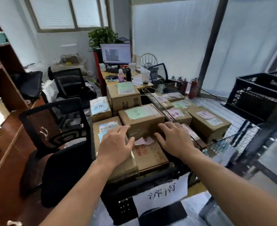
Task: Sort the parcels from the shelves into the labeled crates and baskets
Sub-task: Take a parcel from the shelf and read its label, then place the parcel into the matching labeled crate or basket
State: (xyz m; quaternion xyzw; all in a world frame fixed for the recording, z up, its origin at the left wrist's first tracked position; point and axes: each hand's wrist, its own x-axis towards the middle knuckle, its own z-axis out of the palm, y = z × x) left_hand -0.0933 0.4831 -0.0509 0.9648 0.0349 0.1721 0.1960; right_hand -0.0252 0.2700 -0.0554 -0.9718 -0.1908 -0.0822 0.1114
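left hand (116, 145) spread flat against green-labelled parcel (142, 121), right hand (174, 139) likewise

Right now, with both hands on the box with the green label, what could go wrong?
The box sits atop a pile heaped above the crate rim, and your left hand and right hand only rest on it, so it may slip. The pink slip under its near edge could get dragged. Your right hand is close to the wire basket and might snag.
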